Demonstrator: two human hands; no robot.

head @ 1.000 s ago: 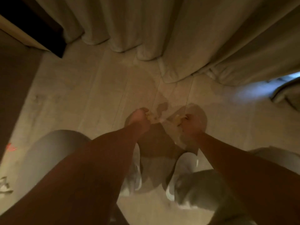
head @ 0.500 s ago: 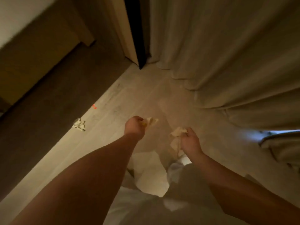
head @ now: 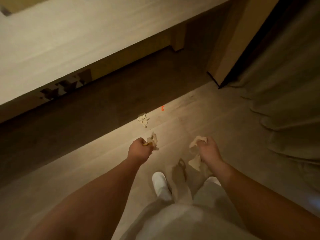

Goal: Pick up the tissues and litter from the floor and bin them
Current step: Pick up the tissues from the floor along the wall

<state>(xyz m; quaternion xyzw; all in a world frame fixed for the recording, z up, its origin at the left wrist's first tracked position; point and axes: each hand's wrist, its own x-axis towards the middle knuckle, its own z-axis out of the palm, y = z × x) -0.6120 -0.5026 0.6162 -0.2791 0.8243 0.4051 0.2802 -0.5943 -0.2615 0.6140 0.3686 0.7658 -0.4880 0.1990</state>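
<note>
My left hand (head: 139, 150) is closed around a crumpled tissue (head: 153, 140) that sticks out past the thumb. My right hand (head: 207, 149) grips a longer tissue (head: 194, 153) that hangs down below the fist. Both hands are held out in front of me above the pale wooden floor. Another crumpled tissue (head: 143, 119) lies on the floor just ahead of my left hand, at the edge of a dark strip. A small orange scrap (head: 162, 108) lies a little farther on. No bin is in view.
A long pale counter or bed top (head: 69, 32) runs across the upper left, with dark shadow beneath it. Heavy curtains (head: 285, 92) hang along the right. A wooden post (head: 225, 54) stands at the curtain's edge. My white slippers (head: 160, 185) are on the floor below.
The view has swung left and lifted as I rose from a crouch. The floor tissue and orange scrap now sit near the middle, closer to my hands. Both hands kept their tissues.
</note>
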